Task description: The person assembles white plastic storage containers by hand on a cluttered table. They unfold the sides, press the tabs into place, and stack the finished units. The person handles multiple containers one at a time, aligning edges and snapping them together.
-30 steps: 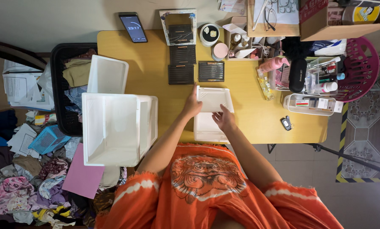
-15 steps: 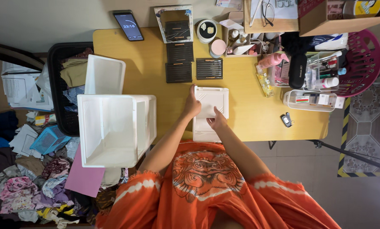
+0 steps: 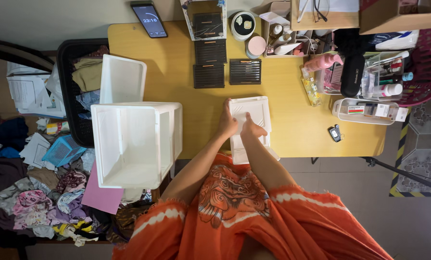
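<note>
Two white plastic drawer trays are stacked at the near edge of the yellow table [image 3: 172,77]. The upper tray [image 3: 257,110] lies over the lower tray [image 3: 247,154], which sticks out toward me. My left hand [image 3: 226,123] grips the upper tray's left rim. My right hand [image 3: 250,129] presses down inside that tray, fingers bent. A large white drawer cabinet frame [image 3: 134,143] lies on its side to the left, with another white drawer [image 3: 122,80] behind it.
Three dark slotted trays [image 3: 245,71] lie further up the table. A phone [image 3: 149,19], a mirror [image 3: 203,19] and jars stand along the back. Cosmetics organisers [image 3: 369,111] crowd the right side. A black laundry basket [image 3: 70,53] and a clothes pile [image 3: 37,202] lie at left.
My right hand has slid from the upper tray's near edge to inside it, beside my left hand. The upper tray has shifted slightly over the lower one. My head view moved closer.
</note>
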